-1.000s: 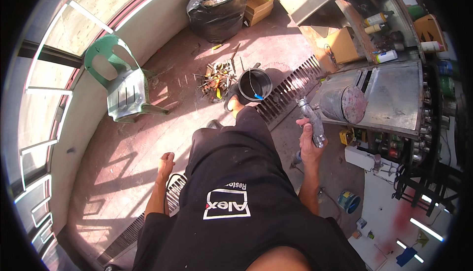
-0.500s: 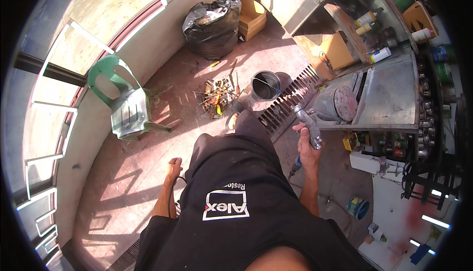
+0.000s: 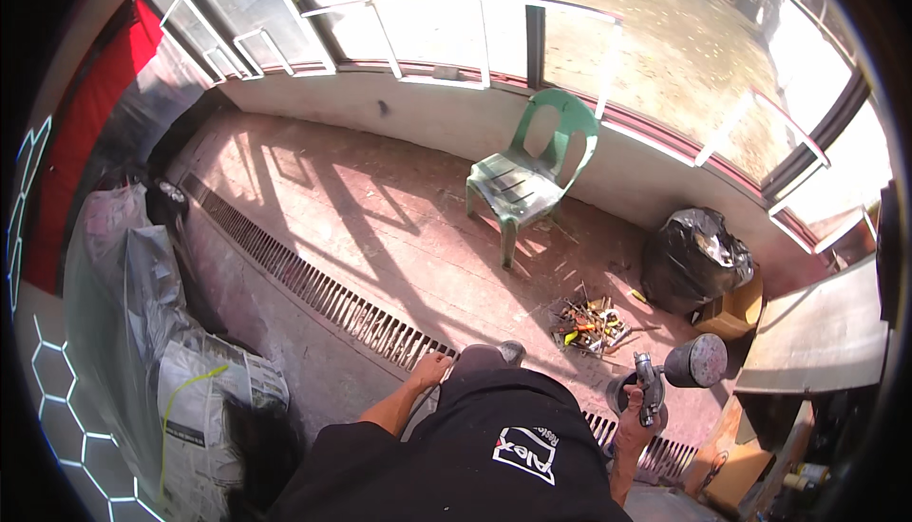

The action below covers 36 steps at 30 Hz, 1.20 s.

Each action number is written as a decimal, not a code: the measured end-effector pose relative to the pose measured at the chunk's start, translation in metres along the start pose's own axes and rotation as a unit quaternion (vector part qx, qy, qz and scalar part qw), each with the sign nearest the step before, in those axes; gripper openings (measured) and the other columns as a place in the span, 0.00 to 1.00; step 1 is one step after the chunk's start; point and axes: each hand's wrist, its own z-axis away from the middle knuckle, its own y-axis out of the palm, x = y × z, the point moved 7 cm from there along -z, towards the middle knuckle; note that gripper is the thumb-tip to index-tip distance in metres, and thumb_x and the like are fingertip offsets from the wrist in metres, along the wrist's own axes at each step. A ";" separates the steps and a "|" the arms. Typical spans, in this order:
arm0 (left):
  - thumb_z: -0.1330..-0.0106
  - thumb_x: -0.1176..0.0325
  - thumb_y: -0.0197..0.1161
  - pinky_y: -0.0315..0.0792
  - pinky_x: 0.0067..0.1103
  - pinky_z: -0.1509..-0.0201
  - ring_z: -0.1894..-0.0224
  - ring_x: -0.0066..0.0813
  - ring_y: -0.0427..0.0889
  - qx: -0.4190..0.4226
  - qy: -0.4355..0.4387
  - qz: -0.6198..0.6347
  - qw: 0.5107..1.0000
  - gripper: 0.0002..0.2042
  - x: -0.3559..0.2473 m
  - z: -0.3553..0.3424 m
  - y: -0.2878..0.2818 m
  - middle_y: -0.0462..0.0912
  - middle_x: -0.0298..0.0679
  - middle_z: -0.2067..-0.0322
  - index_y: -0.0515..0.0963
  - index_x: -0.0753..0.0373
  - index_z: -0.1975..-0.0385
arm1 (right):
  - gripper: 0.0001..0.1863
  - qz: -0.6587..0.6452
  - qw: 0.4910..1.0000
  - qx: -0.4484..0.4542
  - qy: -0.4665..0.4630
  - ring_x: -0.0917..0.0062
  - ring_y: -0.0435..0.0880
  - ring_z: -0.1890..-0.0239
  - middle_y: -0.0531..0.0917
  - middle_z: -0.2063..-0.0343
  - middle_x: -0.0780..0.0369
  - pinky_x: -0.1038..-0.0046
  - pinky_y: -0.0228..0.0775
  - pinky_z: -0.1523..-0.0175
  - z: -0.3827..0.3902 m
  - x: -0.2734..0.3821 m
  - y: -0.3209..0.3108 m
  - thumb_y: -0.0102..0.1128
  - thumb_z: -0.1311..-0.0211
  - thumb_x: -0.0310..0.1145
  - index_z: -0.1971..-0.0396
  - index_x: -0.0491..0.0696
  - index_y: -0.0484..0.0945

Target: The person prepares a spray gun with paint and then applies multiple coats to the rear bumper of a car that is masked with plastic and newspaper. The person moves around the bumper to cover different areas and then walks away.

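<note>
My right hand (image 3: 632, 417) grips a metal spray gun (image 3: 646, 379) held upright at the lower right, with a grey cylindrical cup (image 3: 701, 360) attached at its side, pink-stained on its end. A black bucket (image 3: 617, 394) on the floor is mostly hidden behind the gun. My left hand (image 3: 431, 366) hangs with curled fingers by my left leg; a hose (image 3: 424, 400) runs near it, and what the fingers hold cannot be made out. Just beyond the gun lies a pile of hand tools (image 3: 589, 322) on the pinkish floor.
A green plastic chair (image 3: 518, 189) stands by the windowed wall. A black trash bag (image 3: 693, 251) and cardboard box (image 3: 736, 303) are at the right, beside a metal cabinet (image 3: 807, 327). Covered bundles (image 3: 214, 398) line the left. A floor grate (image 3: 304, 284) crosses the floor.
My view has swung left toward the windows, bringing covered bundles and red sheeting into sight; the chair, bag and tools shift rightward in the picture. The spray gun stays in my right hand.
</note>
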 end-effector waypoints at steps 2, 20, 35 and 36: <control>0.30 0.47 0.62 0.81 0.35 0.44 0.50 0.48 0.90 -0.035 -0.018 0.000 0.999 0.27 0.041 0.046 0.016 0.91 0.55 0.53 0.87 0.70 0.51 | 0.21 0.002 0.999 0.047 -0.001 0.76 0.85 0.57 0.88 0.59 0.63 0.70 0.75 0.44 0.001 -0.008 0.007 0.66 0.20 0.47 0.52 0.40 0.86; 0.28 0.45 0.60 0.79 0.41 0.50 0.55 0.60 0.89 -0.148 -0.300 0.267 0.904 0.27 0.281 0.390 0.286 0.89 0.59 0.63 0.88 0.68 0.60 | 0.26 0.020 0.921 0.388 0.009 0.85 0.70 0.83 0.75 0.82 0.69 0.77 0.57 0.76 0.070 -0.008 0.118 0.62 0.19 0.53 0.67 0.43 0.82; 0.28 0.51 0.66 0.80 0.35 0.46 0.55 0.43 0.90 -0.285 -0.360 0.528 0.715 0.23 0.408 0.519 0.312 0.92 0.48 0.58 0.86 0.68 0.48 | 0.24 0.119 0.865 0.483 -0.064 0.85 0.75 0.75 0.82 0.76 0.67 0.75 0.63 0.69 0.273 0.019 0.175 0.60 0.18 0.52 0.62 0.43 0.84; 0.27 0.51 0.66 0.80 0.34 0.49 0.59 0.40 0.90 -0.315 -0.369 0.494 0.721 0.23 0.437 0.543 0.305 0.92 0.45 0.60 0.86 0.67 0.47 | 0.23 0.100 0.863 0.487 -0.088 0.84 0.76 0.73 0.83 0.73 0.67 0.74 0.65 0.67 0.297 0.011 0.188 0.59 0.17 0.50 0.61 0.42 0.85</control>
